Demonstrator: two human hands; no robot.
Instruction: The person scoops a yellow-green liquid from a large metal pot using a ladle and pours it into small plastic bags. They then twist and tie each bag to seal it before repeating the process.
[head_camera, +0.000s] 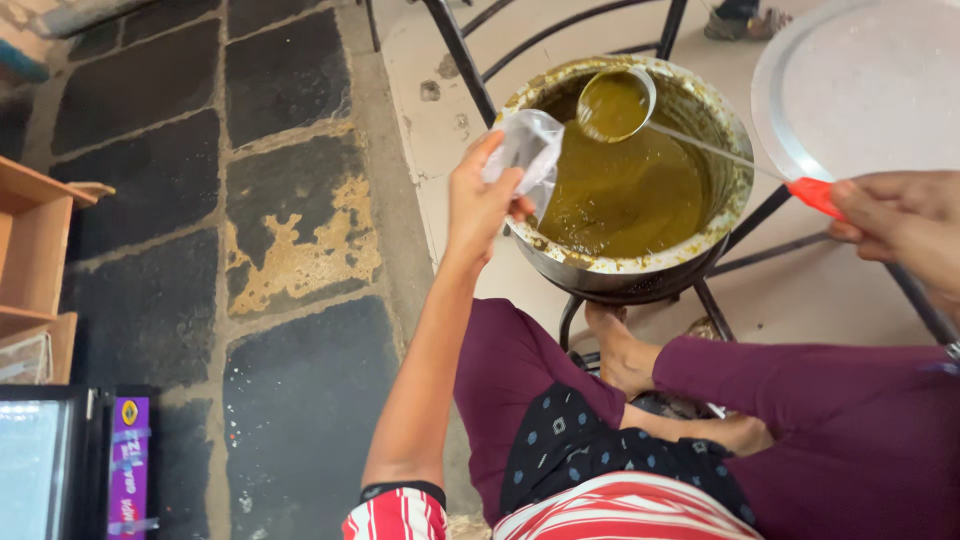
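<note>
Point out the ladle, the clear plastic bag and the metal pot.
ladle (613, 105): head view, on the bowl full of green sauce.
clear plastic bag (530, 145): head view, on the crumpled film above the left hand.
metal pot (600, 272): head view, on the near outer wall.

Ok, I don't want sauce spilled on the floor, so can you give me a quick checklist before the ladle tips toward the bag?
1. Long metal ladle with red handle loaded: ok, its bowl is full of green-brown sauce.
2. Ladle bowl over the round metal pot: ok, drips would fall back in.
3. Small clear plastic bag over the pot rim: ok, held at the left edge.
4. Bag mouth open: cannot tell, it looks crumpled.
5. Left hand grip on the bag: ok, fingers pinch it.
6. Right hand on the red handle: ok, closed around its end.
</note>
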